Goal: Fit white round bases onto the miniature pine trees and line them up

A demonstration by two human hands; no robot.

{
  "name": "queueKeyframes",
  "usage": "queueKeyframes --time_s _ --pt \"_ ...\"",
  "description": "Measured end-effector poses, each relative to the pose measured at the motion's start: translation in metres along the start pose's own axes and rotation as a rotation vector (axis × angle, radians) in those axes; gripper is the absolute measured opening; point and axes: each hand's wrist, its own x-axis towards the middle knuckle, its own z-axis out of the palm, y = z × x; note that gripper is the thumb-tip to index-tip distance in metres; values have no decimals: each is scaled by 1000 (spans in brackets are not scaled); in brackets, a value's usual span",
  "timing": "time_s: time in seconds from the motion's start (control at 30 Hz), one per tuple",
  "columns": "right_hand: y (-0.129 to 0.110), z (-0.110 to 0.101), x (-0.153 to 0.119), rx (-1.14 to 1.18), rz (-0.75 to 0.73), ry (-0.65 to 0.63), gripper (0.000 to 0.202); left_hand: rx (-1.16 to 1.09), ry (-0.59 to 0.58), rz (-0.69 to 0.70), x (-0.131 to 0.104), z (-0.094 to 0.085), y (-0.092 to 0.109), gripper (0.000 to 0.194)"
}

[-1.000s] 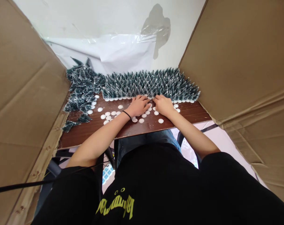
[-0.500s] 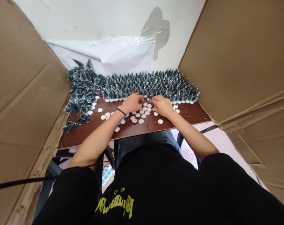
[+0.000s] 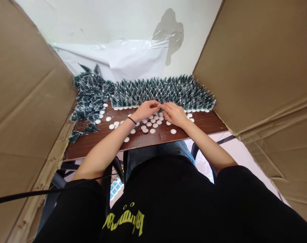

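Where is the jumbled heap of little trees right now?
In the head view, the jumbled heap of trees lies at the left end of the table, beside the upright rows of trees.

Table before you: upright trees in rows along its back, wall behind; tree pile to your left. Discs lie before the rows; left hand and right hand by the rows' front.

No word can be read with certainty. The black T-shirt bears yellow lettering across its front, stylised, curved and distorted by the fabric, with two small yellow rings beside it. Marks on the blue squares below the table are too small to make out.
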Motion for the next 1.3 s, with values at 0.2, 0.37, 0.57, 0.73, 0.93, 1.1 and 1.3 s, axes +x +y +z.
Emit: queueKeyframes --time_s 0.2,0.37,0.57,0.73,0.93,1.1,1.3 --pt "10 10 0 -37 -83 133 43 -503 41 -150 2 13 -3 4" --pt "11 10 0 -36 -135 235 35 -522 45 -164 3 15 -6 10" --pt "10 8 0 52 -86 336 30 -340 51 -81 3 12 -5 18" --pt "13 10 -2 161 51 325 33 -84 87 24 1 9 -2 21" --pt "16 12 -3 174 138 218 39 508 147 162 1 7 -12 28" --pt "17 16 -2 223 138 145 35 679 94 175 0 8 -15 30" --pt "16 18 1 316 135 133 32 665 66 127 1 6 -13 35"
